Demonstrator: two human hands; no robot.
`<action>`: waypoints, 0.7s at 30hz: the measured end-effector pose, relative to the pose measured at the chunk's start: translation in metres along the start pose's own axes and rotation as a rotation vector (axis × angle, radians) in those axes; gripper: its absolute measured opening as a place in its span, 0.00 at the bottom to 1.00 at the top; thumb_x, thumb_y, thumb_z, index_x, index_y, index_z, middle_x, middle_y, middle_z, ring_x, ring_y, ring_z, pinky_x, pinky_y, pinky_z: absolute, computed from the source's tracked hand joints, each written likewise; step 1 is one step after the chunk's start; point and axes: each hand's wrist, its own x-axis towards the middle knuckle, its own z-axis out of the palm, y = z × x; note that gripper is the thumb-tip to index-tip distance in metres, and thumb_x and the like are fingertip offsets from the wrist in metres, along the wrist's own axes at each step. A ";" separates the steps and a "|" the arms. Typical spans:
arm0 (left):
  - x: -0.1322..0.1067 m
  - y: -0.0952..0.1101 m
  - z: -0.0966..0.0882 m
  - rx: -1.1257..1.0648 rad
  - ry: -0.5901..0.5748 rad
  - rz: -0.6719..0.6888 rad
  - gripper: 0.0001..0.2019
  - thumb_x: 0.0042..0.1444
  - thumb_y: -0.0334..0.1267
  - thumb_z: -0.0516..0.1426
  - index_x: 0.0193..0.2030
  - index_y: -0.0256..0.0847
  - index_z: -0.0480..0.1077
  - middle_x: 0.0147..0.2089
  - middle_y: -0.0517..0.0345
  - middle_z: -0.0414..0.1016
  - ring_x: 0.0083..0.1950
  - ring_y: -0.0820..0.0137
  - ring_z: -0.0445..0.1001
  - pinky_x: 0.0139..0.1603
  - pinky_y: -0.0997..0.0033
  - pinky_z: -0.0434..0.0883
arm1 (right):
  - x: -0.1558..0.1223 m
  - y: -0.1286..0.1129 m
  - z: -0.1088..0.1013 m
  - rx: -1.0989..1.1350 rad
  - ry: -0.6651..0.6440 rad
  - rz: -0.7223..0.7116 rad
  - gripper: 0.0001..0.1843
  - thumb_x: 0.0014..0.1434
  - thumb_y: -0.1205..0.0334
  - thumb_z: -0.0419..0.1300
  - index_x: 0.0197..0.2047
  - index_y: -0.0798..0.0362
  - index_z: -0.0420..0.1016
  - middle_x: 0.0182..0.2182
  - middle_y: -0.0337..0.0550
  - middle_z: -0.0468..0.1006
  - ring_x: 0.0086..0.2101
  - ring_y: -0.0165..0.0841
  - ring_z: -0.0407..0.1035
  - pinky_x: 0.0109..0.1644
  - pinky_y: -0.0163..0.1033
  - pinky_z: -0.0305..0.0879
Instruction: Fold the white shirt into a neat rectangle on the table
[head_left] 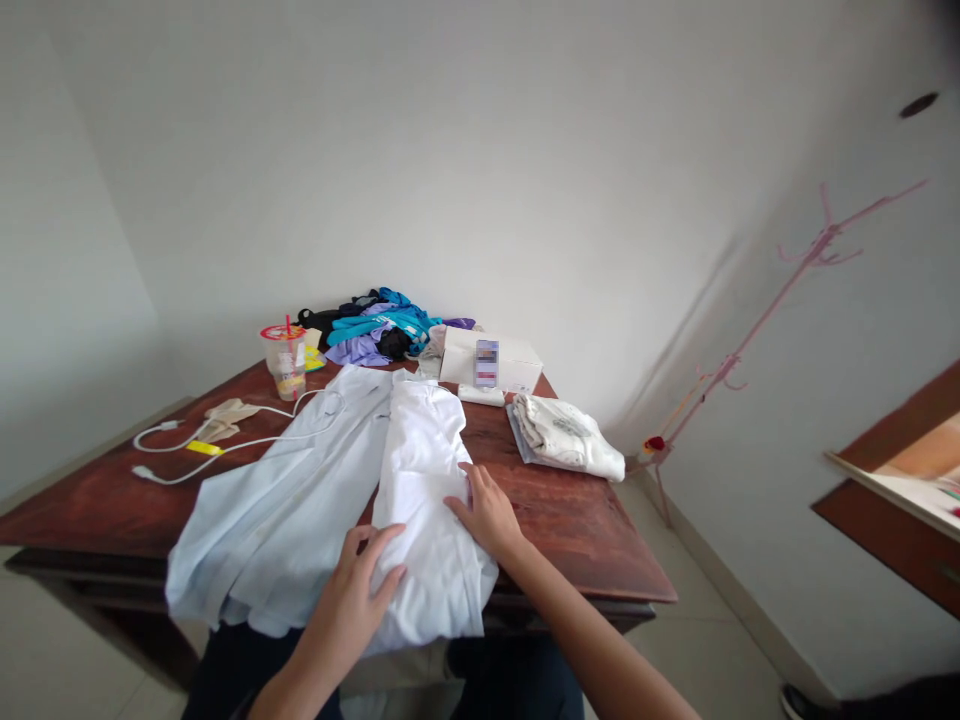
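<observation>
A white garment [424, 490] lies lengthwise on the wooden table, its near end hanging over the front edge. Along its left side lies a paler, bluish-white piece of cloth [300, 510]; I cannot tell whether the two are joined. My left hand [360, 580] rests at the left edge of the white garment, thumb and forefinger spread on it, the other fingers partly hidden. On the garment's right edge lies my right hand [486, 510], thumb apart from the extended fingers. Both hands touch the cloth without a visible grip.
Folded clothes [566, 436] lie at the right, a clothes pile [386, 325] at the back. A white box [457, 355] stands behind a small printed pack [487, 362]. At the left are a plastic cup [287, 365] and white cable [281, 437]. A pink coat stand [772, 300] leans rightward.
</observation>
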 end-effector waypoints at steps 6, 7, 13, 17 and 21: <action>0.009 -0.002 -0.053 0.319 -0.266 0.323 0.29 0.63 0.28 0.50 0.69 0.56 0.65 0.76 0.55 0.56 0.69 0.55 0.68 0.65 0.55 0.72 | -0.063 -0.005 -0.048 -0.024 -0.111 -0.332 0.29 0.68 0.56 0.58 0.70 0.45 0.63 0.71 0.54 0.59 0.69 0.48 0.53 0.71 0.57 0.54; 0.013 -0.004 -0.062 0.368 -0.327 0.402 0.36 0.59 0.24 0.50 0.72 0.58 0.61 0.78 0.59 0.52 0.73 0.54 0.61 0.70 0.51 0.67 | -0.072 -0.004 -0.053 -0.027 -0.206 -0.366 0.37 0.64 0.50 0.63 0.73 0.45 0.59 0.73 0.54 0.54 0.71 0.52 0.48 0.72 0.59 0.50; 0.042 -0.017 -0.069 0.491 -0.592 0.639 0.54 0.47 0.21 0.53 0.79 0.52 0.37 0.81 0.56 0.36 0.80 0.49 0.38 0.76 0.38 0.49 | -0.091 0.017 -0.035 -0.158 -0.425 -0.298 0.58 0.51 0.60 0.71 0.78 0.41 0.44 0.77 0.51 0.38 0.74 0.56 0.31 0.73 0.67 0.32; 0.058 -0.027 -0.048 0.443 -0.580 0.656 0.55 0.50 0.26 0.57 0.79 0.48 0.31 0.81 0.48 0.35 0.80 0.47 0.38 0.75 0.36 0.48 | -0.080 0.017 -0.019 -0.155 -0.342 -0.267 0.54 0.52 0.67 0.63 0.78 0.45 0.45 0.77 0.50 0.40 0.74 0.52 0.31 0.74 0.64 0.32; 0.066 -0.030 -0.036 0.424 -0.475 0.613 0.48 0.58 0.29 0.56 0.79 0.51 0.34 0.81 0.47 0.34 0.80 0.47 0.40 0.74 0.35 0.50 | -0.069 0.013 -0.019 -0.104 -0.365 -0.291 0.53 0.48 0.66 0.63 0.76 0.42 0.51 0.77 0.47 0.38 0.74 0.53 0.33 0.74 0.65 0.33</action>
